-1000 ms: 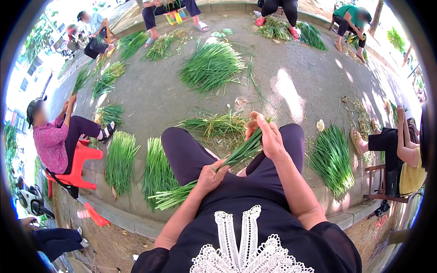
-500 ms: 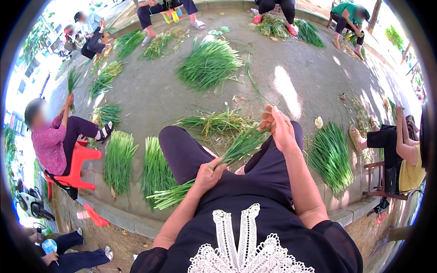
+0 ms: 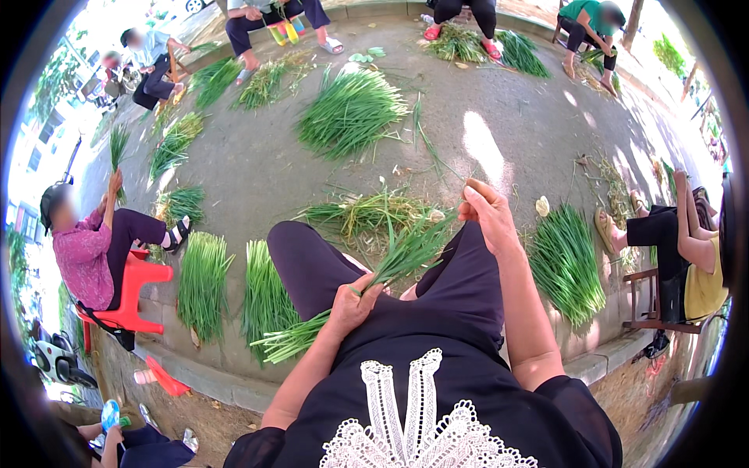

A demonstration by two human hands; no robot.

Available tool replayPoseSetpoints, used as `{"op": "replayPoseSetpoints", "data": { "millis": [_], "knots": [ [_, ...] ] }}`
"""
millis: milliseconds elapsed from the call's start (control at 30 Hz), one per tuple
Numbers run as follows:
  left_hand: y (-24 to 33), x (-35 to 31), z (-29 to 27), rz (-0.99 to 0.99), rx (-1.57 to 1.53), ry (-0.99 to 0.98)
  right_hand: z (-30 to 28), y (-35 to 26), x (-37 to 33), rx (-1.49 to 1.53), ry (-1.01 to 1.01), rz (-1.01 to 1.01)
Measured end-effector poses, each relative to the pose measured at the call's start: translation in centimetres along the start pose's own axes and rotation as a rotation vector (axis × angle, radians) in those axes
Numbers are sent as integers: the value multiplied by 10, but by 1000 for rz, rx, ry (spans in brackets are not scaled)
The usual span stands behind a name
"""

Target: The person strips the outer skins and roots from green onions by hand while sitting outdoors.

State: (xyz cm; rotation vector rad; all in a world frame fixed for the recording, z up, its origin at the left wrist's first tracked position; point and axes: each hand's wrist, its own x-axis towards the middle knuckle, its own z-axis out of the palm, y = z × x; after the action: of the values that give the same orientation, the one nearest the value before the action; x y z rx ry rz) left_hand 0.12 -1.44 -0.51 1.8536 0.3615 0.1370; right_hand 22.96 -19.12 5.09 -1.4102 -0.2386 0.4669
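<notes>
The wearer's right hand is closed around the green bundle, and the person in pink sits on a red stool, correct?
Wrong hand: the head view shows the left hand closed around the green bundle; the person in pink does sit on a red stool.

Grey pavement (image 3: pixel 250 156) spreads out before me, edged by a far curb (image 3: pixel 374 10) and a near curb (image 3: pixel 226 391), with brown dirt (image 3: pixel 222 425) beside the latter. Sunlight (image 3: pixel 484 148) falls in bright patches toward the right. A red plastic stool (image 3: pixel 134 304) stands left, a wooden chair (image 3: pixel 647 323) right.
</notes>
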Motion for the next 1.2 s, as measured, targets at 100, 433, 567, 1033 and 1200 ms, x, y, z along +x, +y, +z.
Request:
{"op": "replayPoseSetpoints", "data": {
  "millis": [100,433,567,1033,1200],
  "knots": [
    [0,0,0,15,5,3,-7,8,2,-49,-56,19],
    [1,0,1,52,8,25,-4,47,-3,259,-52,344],
    [4,-2,0,32,32,21,9,41,-7,348,-128,411],
    [4,-2,-1,31,69,-5,22,38,3,320,-216,363],
    [5,-2,-2,19,91,-13,20,33,4,326,-219,338]
  ]
}}
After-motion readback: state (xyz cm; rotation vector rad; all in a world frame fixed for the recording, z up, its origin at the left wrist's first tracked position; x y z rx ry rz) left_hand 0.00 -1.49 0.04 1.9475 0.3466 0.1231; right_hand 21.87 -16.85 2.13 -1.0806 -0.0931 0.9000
